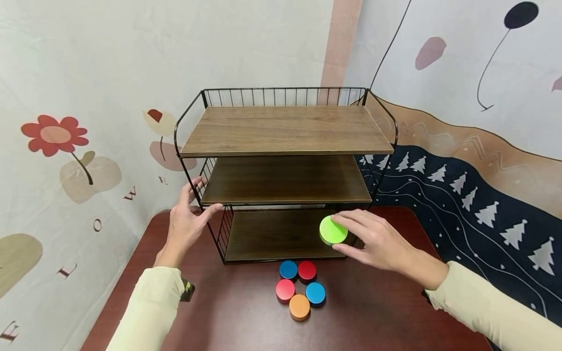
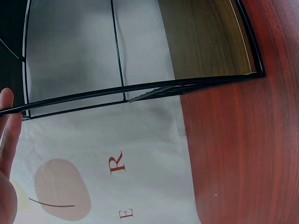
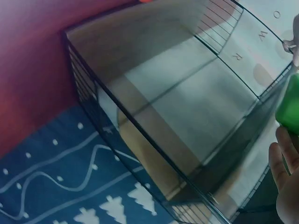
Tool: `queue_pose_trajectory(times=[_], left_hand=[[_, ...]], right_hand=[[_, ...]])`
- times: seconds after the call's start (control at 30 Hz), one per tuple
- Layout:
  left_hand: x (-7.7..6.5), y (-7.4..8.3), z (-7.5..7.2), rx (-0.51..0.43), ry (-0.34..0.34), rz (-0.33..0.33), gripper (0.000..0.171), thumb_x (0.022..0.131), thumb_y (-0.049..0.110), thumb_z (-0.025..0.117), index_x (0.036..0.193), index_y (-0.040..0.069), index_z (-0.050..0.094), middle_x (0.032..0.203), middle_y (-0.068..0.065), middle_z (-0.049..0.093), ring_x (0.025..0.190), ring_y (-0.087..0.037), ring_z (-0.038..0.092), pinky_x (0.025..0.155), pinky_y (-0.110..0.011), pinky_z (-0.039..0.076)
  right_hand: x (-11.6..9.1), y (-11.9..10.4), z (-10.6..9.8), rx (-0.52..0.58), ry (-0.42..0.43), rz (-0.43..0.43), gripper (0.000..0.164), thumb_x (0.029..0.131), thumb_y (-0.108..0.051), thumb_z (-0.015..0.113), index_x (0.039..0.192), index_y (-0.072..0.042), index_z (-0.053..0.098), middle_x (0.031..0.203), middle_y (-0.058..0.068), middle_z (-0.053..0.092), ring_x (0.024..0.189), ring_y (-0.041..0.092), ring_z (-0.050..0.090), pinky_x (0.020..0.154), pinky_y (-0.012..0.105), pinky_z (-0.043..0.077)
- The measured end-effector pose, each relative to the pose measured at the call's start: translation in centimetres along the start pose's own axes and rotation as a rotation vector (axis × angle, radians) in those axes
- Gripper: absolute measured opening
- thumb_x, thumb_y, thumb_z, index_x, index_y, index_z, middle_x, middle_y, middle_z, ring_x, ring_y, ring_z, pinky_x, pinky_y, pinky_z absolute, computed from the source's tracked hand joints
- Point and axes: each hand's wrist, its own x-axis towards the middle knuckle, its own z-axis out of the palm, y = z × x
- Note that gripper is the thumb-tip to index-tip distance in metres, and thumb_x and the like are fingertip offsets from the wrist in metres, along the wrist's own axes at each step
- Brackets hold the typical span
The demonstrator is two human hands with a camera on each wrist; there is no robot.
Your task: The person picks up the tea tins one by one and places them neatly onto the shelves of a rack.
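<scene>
A three-tier rack with wood-look shelves [image 1: 287, 129] and a black wire frame stands on the table. My left hand [image 1: 186, 219] grips its left side, thumb at the front corner of the middle shelf and fingers around the wire side; in the left wrist view fingertips [image 2: 6, 100] lie against a black bar. Between thumb and fingers, my right hand [image 1: 375, 239] pinches a bright green round disc [image 1: 333, 230] in front of the bottom shelf's right end. The right wrist view shows the green disc [image 3: 290, 105] at its right edge, above the fingers.
Several round discs sit in a ring on the red-brown table [image 1: 237, 312] before the rack: two blue [image 1: 315, 293], one red [image 1: 307, 271], one pinkish red [image 1: 285, 290] and one orange [image 1: 299, 307]. Patterned cloth [image 1: 263, 44] hangs behind and to the sides.
</scene>
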Motion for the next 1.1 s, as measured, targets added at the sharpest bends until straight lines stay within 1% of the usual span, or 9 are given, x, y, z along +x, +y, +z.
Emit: queue_pose_trajectory(times=[0.1, 0.2, 0.33, 0.47, 0.63, 0.77, 0.87, 0.93, 1.1], left_hand=[[0.0, 0.0, 0.0, 0.0, 0.002, 0.003, 0.081, 0.08, 0.018, 0.085, 0.148, 0.017, 0.042, 0.141, -0.006, 0.057, 0.114, -0.027, 0.063, 0.067, -0.008, 0.045], [0.1, 0.2, 0.0, 0.002, 0.003, 0.008, 0.081, 0.08, 0.018, 0.085, 0.148, 0.017, 0.042, 0.142, -0.004, 0.057, 0.115, -0.026, 0.063, 0.067, -0.007, 0.045], [0.1, 0.2, -0.1, 0.006, 0.011, 0.016, 0.081, 0.08, 0.018, 0.085, 0.148, 0.018, 0.041, 0.14, -0.007, 0.058, 0.106, -0.027, 0.066, 0.068, -0.007, 0.045], [0.1, 0.2, -0.1, 0.011, 0.014, 0.021, 0.081, 0.08, 0.018, 0.085, 0.148, 0.018, 0.041, 0.139, -0.012, 0.059, 0.096, -0.028, 0.069, 0.067, -0.007, 0.045], [0.1, 0.1, 0.0, 0.016, 0.01, 0.027, 0.081, 0.081, 0.018, 0.085, 0.149, 0.019, 0.041, 0.14, -0.01, 0.059, 0.085, -0.028, 0.071, 0.066, -0.008, 0.045], [0.0, 0.1, 0.0, 0.027, 0.012, 0.027, 0.081, 0.081, 0.018, 0.085, 0.149, 0.019, 0.041, 0.14, -0.007, 0.059, 0.084, -0.022, 0.07, 0.066, -0.008, 0.045], [0.0, 0.1, 0.0, 0.025, 0.011, 0.026, 0.081, 0.081, 0.019, 0.085, 0.148, 0.018, 0.041, 0.14, -0.008, 0.059, 0.09, -0.016, 0.069, 0.067, -0.008, 0.046], [0.0, 0.1, 0.0, 0.025, 0.01, 0.025, 0.08, 0.081, 0.02, 0.085, 0.148, 0.018, 0.042, 0.139, -0.008, 0.059, 0.09, -0.014, 0.068, 0.067, -0.008, 0.046], [0.0, 0.1, 0.0, 0.019, 0.007, 0.02, 0.081, 0.08, 0.02, 0.085, 0.148, 0.018, 0.041, 0.14, -0.007, 0.059, 0.103, -0.022, 0.067, 0.069, -0.007, 0.045]], right_hand=[[1.2, 0.0, -1.1, -0.016, 0.049, -0.033, 0.052, 0.097, -0.047, 0.061, 0.125, -0.004, 0.066, 0.119, 0.009, 0.067, 0.102, 0.022, 0.064, 0.082, 0.036, 0.055], [2.3, 0.0, -2.3, -0.032, 0.099, -0.046, 0.052, 0.097, -0.047, 0.06, 0.124, -0.003, 0.066, 0.119, 0.012, 0.066, 0.103, 0.024, 0.064, 0.089, 0.03, 0.052], [3.6, 0.1, -3.5, -0.041, 0.137, -0.056, 0.053, 0.097, -0.046, 0.06, 0.124, -0.001, 0.066, 0.118, 0.014, 0.066, 0.103, 0.026, 0.064, 0.099, 0.021, 0.045], [4.5, 0.4, -4.3, -0.07, 0.158, -0.092, 0.051, 0.096, -0.042, 0.063, 0.123, 0.001, 0.065, 0.118, 0.014, 0.066, 0.102, 0.025, 0.064, 0.098, 0.022, 0.046], [5.3, 0.8, -5.3, -0.084, 0.179, -0.103, 0.05, 0.095, -0.04, 0.064, 0.122, 0.002, 0.066, 0.117, 0.015, 0.066, 0.103, 0.025, 0.064, 0.099, 0.02, 0.044], [5.9, 1.2, -6.3, -0.09, 0.204, -0.094, 0.052, 0.096, -0.042, 0.063, 0.121, 0.003, 0.066, 0.117, 0.018, 0.066, 0.104, 0.028, 0.064, 0.103, 0.017, 0.039], [6.4, 1.5, -7.0, -0.081, 0.239, -0.085, 0.053, 0.096, -0.042, 0.063, 0.121, 0.005, 0.065, 0.115, 0.019, 0.067, 0.102, 0.031, 0.064, 0.102, 0.016, 0.038], [6.8, 1.6, -7.5, -0.079, 0.26, -0.076, 0.054, 0.096, -0.043, 0.063, 0.121, 0.005, 0.065, 0.115, 0.02, 0.067, 0.101, 0.031, 0.064, 0.101, 0.016, 0.039], [7.7, 2.2, -8.3, -0.112, 0.327, -0.058, 0.054, 0.094, -0.044, 0.065, 0.118, 0.004, 0.067, 0.11, 0.019, 0.069, 0.097, 0.032, 0.064, 0.099, 0.017, 0.039]])
